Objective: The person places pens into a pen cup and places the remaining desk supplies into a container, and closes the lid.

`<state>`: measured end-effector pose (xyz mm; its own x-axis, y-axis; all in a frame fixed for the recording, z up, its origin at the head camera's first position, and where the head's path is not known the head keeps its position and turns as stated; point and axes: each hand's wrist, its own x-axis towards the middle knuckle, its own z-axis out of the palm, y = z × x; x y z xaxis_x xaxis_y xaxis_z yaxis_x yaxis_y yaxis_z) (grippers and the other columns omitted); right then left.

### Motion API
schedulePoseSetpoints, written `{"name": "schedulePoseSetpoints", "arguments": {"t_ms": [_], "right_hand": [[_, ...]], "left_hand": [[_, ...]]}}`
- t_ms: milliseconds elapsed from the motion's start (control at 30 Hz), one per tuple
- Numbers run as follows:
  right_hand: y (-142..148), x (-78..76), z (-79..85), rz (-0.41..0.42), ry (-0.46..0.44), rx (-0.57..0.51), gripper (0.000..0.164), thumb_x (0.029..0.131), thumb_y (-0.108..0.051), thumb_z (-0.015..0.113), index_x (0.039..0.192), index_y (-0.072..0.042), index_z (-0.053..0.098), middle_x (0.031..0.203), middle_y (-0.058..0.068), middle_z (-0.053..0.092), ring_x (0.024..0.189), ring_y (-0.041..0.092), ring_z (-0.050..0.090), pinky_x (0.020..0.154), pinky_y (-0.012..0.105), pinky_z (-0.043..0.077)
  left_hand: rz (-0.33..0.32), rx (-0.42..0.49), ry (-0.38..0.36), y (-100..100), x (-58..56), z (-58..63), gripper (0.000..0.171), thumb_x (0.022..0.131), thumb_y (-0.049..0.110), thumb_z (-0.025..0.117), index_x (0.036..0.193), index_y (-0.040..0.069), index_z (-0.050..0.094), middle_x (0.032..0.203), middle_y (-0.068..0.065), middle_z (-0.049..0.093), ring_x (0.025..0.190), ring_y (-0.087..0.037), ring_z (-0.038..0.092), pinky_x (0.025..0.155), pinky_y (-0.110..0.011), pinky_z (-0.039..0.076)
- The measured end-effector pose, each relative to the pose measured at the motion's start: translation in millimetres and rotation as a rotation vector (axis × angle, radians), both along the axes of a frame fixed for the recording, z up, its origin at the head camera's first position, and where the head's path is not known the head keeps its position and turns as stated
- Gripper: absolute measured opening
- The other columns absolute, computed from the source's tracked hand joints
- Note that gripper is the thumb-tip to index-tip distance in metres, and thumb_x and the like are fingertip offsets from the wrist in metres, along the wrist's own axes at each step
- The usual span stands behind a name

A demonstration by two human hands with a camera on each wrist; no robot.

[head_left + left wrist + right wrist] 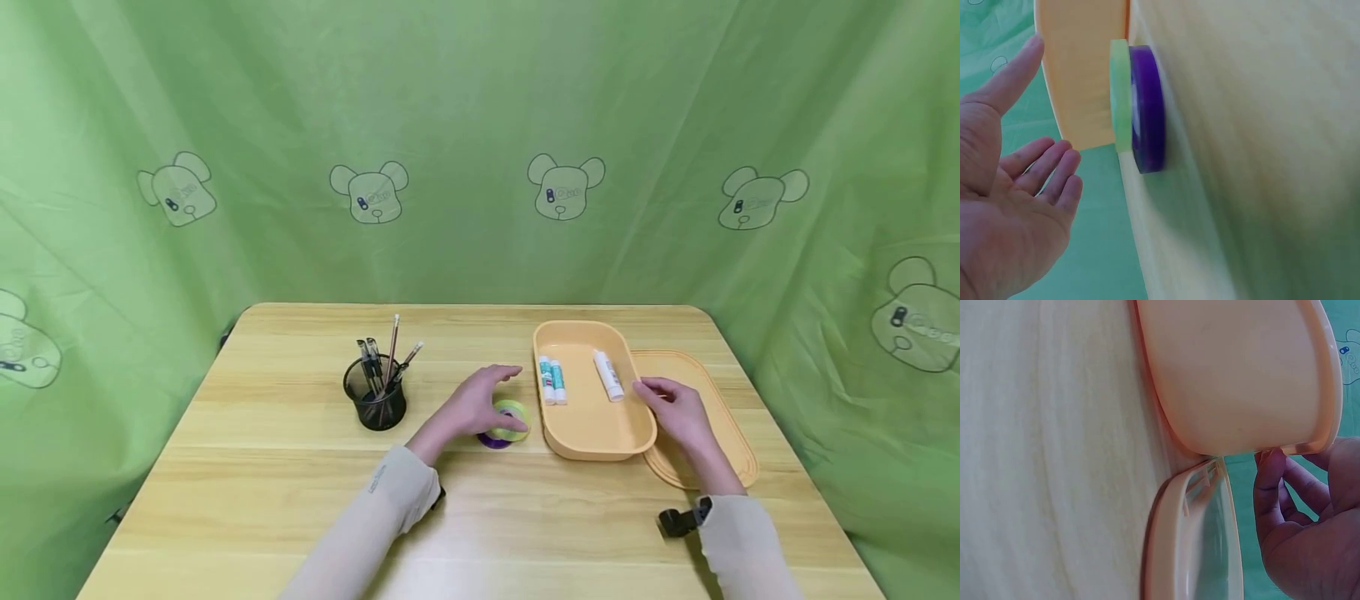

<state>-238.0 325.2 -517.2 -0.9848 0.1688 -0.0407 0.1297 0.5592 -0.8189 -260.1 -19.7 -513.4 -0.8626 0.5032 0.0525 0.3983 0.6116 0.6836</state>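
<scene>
My left hand point(474, 405) hovers over two stacked tape rolls, its thumb and fingers spread apart. The upper roll is a yellow-green tape roll point(1121, 94); under it lies a purple tape roll point(1149, 109). In the left wrist view a gap shows between the palm and both rolls. At the right side of an orange plastic box point(588, 433), my right hand point(681, 412) pinches the rim with thumb and fingers. Inside the box, two teal-and-white glue sticks point(552, 382) lie side by side at the left, and a white glue stick point(608, 377) lies at the right.
The orange lid point(705, 400) lies on the table right of the box, partly under the right arm. A black mesh pen cup point(381, 412) with pens and pencils stands at the left. A green curtain point(465, 100) hangs behind the wooden table point(247, 475).
</scene>
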Motion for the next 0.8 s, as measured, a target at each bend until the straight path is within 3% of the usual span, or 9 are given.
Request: {"name": "schedulePoseSetpoints", "arguments": {"t_ms": [200,533,800], "right_hand": [[0.3,0.1,-0.1,0.009,0.011,0.017,0.057,0.092,-0.047,0.058,0.126,-0.001,0.060,0.115,0.018,0.062,0.084,-0.002,0.053,0.068,0.014,0.050],[2.8,0.3,-1.5,-0.002,-0.003,0.036,0.060,0.092,-0.050,0.056,0.128,-0.001,0.059,0.114,0.017,0.061,0.087,0.004,0.052,0.068,0.014,0.049],[3.2,-1.1,-2.9,-0.009,-0.014,0.031,0.062,0.092,-0.052,0.055,0.129,-0.002,0.058,0.116,0.016,0.060,0.090,0.008,0.052,0.068,0.014,0.048]], "left_hand": [[-0.042,-0.049,-0.018,-2.9,4.1,-10.6,0.097,0.063,0.043,0.088,0.145,0.020,0.041,0.143,0.001,0.047,0.131,-0.018,0.045,0.110,-0.035,0.036],[-0.074,-0.068,-0.026,-2.0,3.1,-23.3,0.087,0.065,0.033,0.089,0.139,0.014,0.048,0.139,0.000,0.052,0.129,-0.018,0.046,0.112,-0.034,0.034],[-0.084,-0.105,-0.024,-0.5,3.4,-22.7,0.081,0.068,0.034,0.087,0.138,0.016,0.050,0.140,-0.002,0.052,0.130,-0.020,0.046,0.111,-0.036,0.034]]}}
